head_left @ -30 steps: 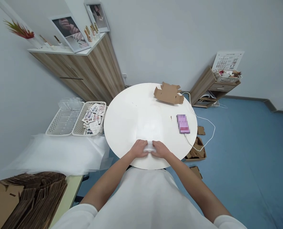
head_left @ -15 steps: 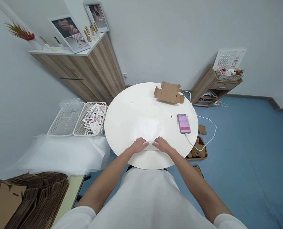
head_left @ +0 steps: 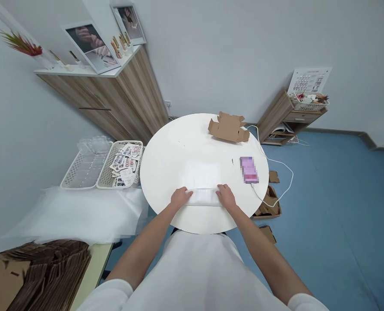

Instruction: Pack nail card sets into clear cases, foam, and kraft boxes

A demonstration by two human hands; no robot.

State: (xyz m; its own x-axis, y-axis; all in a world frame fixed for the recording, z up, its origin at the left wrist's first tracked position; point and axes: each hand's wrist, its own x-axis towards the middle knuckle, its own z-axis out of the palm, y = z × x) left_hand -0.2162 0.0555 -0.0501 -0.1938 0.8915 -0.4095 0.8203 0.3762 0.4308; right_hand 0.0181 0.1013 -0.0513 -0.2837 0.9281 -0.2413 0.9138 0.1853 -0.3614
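A thin white foam sheet (head_left: 203,196) lies folded into a long strip near the front edge of the round white table (head_left: 179,160). My left hand (head_left: 180,198) presses on the strip's left end, fingers curled down on it. At the right end sits my right hand (head_left: 226,196), gripping the sheet the same way. The hands are about a strip's length apart.
A half-folded cardboard box (head_left: 228,128) sits at the table's far side and a phone (head_left: 249,169) on a white cable at the right. Two white baskets (head_left: 101,166) and loose foam sheets (head_left: 78,211) lie left, flat cardboard (head_left: 39,272) at lower left. Wooden cabinets stand behind.
My hands have slid apart along the folded sheet, from touching in the middle to its two ends, and the strip now shows between them.
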